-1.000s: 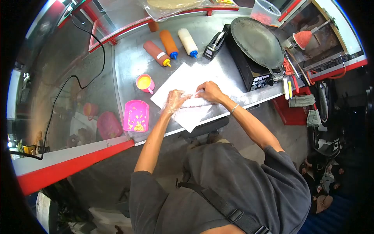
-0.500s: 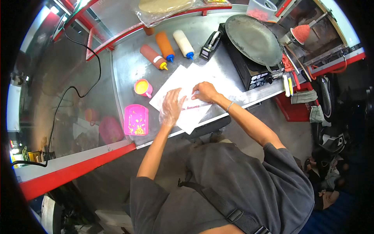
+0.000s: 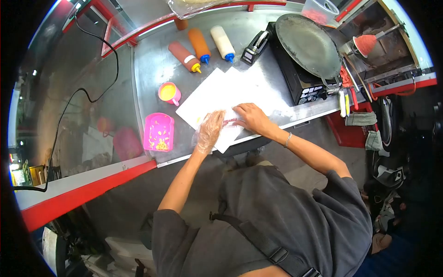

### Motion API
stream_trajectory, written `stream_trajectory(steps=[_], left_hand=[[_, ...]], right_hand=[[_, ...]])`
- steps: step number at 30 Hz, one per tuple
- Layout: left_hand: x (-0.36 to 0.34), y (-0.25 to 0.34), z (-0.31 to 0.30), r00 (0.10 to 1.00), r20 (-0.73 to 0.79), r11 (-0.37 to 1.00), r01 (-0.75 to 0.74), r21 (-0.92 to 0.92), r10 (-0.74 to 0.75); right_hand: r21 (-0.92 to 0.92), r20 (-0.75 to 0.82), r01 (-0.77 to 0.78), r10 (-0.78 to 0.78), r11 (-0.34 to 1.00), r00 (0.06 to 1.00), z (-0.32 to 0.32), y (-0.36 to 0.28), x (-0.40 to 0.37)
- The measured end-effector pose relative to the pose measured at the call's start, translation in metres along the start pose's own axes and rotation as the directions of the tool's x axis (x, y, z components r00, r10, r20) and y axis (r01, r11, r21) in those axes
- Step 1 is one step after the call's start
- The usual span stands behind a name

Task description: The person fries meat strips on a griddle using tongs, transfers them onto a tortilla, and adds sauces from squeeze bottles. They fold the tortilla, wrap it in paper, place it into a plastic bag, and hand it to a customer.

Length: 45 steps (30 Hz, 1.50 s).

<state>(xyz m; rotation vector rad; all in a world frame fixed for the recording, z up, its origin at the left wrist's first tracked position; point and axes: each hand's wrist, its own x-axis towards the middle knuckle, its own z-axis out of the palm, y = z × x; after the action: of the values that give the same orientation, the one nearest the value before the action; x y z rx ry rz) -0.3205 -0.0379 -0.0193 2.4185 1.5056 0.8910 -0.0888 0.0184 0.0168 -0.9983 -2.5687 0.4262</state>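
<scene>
White paper sheets (image 3: 203, 99) lie overlapping on the metal counter in front of me. My left hand (image 3: 211, 130), in a clear plastic glove, grips the left end of a white wrapping paper (image 3: 230, 121) with red print. From the other side, my bare right hand (image 3: 253, 118) has its bent fingers on the same paper. The paper is folded or rolled between the hands near the counter's front edge; whatever is inside is hidden. Left of the sheets are a pink cup (image 3: 169, 93) with yellow contents and a pink tray (image 3: 159, 133) with yellowish scraps.
Red (image 3: 183, 56), orange (image 3: 199, 45) and white (image 3: 222, 42) squeeze bottles lie behind the sheets. A tape dispenser (image 3: 255, 47) stands beside a stove (image 3: 302, 87) bearing a dark pan (image 3: 308, 45). Knife-like handles (image 3: 344, 102) protrude at the right edge. Glass (image 3: 99, 120) borders the left side.
Both hands have drawn the printed paper toward me, near the front edge. More of the white sheets shows behind them, and less red print is visible. The view has shifted slightly.
</scene>
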Motion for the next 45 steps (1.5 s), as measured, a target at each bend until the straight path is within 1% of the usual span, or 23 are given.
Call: stream_trajectory(steps=[1,4,5,6,10,11,12,13,14,16,20,22,23,26,30,32,33,34,36,38,40,42,45], left_hand=[[0.0,0.001,-0.001,1.0,0.003,1.0,0.007,-0.002,-0.007],[0.008,-0.003,-0.009,0.998,0.054,0.999,0.02,0.027,-0.022],[0.013,-0.007,-0.013,0.991,0.13,0.999,0.046,-0.004,-0.045],[0.015,-0.01,-0.012,0.977,0.204,0.997,0.071,-0.034,-0.063],[0.022,-0.015,-0.005,0.972,0.216,0.995,0.1,-0.028,-0.092],[0.024,-0.009,-0.003,0.983,0.172,0.99,0.04,0.136,-0.063],[0.027,-0.003,0.002,0.991,0.133,0.955,-0.014,0.295,-0.026],[0.032,0.002,0.006,0.991,0.132,0.955,-0.023,0.297,-0.017],[0.04,0.007,0.012,0.986,0.15,0.943,0.019,0.333,-0.073],[0.047,0.009,0.022,0.98,0.157,0.928,0.06,0.367,-0.126],[0.052,-0.001,0.034,0.984,0.142,0.933,0.054,0.356,-0.111],[0.055,-0.005,0.038,0.99,0.105,0.942,0.057,0.33,-0.096],[0.055,-0.007,0.04,0.993,0.086,0.945,0.054,0.323,-0.086],[0.058,-0.017,0.043,0.995,0.077,0.954,0.039,0.296,-0.064],[0.058,-0.011,0.038,0.99,0.103,0.962,0.07,0.262,-0.1],[0.058,-0.01,0.039,0.994,0.073,0.955,0.052,0.292,-0.077],[0.059,-0.009,0.036,0.995,0.067,0.959,0.053,0.28,-0.075],[0.059,-0.007,0.035,0.995,0.062,0.962,0.053,0.267,-0.072],[0.056,-0.002,0.037,0.997,0.002,0.96,0.069,0.272,-0.072],[0.062,-0.001,0.038,0.994,-0.074,0.955,0.093,0.281,-0.075],[0.051,0.004,0.039,0.993,-0.035,0.956,0.12,0.269,-0.115],[0.046,0.006,0.041,0.987,0.032,0.942,0.142,0.305,-0.16],[0.053,0.008,0.039,0.991,-0.039,0.937,0.136,0.322,-0.13]], right_hand=[[-0.048,-0.057,0.061,-0.063,0.997,0.996,0.007,0.001,-0.005],[-0.096,-0.066,0.063,-0.069,0.993,0.995,0.02,0.008,-0.004],[-0.095,-0.068,0.06,-0.066,0.994,0.995,0.021,0.011,-0.003],[-0.043,-0.024,0.014,-0.015,0.999,1.0,0.019,0.013,0.001],[0.145,0.075,-0.094,0.084,0.985,0.994,0.009,0.031,0.026],[0.145,0.067,-0.093,0.084,0.985,0.994,0.009,0.037,0.035],[0.169,0.151,-0.154,0.129,0.974,0.98,0.007,0.044,0.044],[0.186,0.234,-0.217,0.171,0.958,0.957,0.005,0.048,0.051],[0.182,0.226,-0.217,0.174,0.959,0.959,0.002,0.051,0.057],[0.256,0.391,-0.332,0.218,0.908,0.895,-0.005,0.056,0.065],[0.083,0.24,-0.188,0.163,0.979,0.957,0.0,0.047,0.05],[-0.093,-0.044,-0.157,0.154,0.983,0.987,0.01,0.046,0.042],[-0.181,-0.123,-0.075,0.053,0.981,0.991,0.018,0.048,0.04],[-0.025,-0.154,-0.154,0.148,0.988,0.977,0.01,0.049,0.046],[-0.128,-0.076,-0.145,0.136,0.981,0.988,0.011,0.059,0.062],[0.132,-0.024,-0.207,0.212,0.969,0.977,0.0,0.053,0.092],[0.129,0.096,-0.252,0.241,0.959,0.966,0.001,0.051,0.109],[0.134,0.093,-0.253,0.242,0.958,0.966,0.012,0.051,0.12],[-0.152,0.163,-0.232,0.256,0.961,0.953,0.047,0.061,0.132],[-0.17,0.075,-0.188,0.203,0.967,0.976,0.055,0.073,0.135],[-0.065,0.048,-0.201,0.204,0.977,0.978,0.054,0.067,0.127],[-0.04,0.052,-0.204,0.206,0.978,0.977,0.05,0.064,0.126],[-0.035,0.133,-0.189,0.192,0.981,0.972,0.035,0.062,0.124]])
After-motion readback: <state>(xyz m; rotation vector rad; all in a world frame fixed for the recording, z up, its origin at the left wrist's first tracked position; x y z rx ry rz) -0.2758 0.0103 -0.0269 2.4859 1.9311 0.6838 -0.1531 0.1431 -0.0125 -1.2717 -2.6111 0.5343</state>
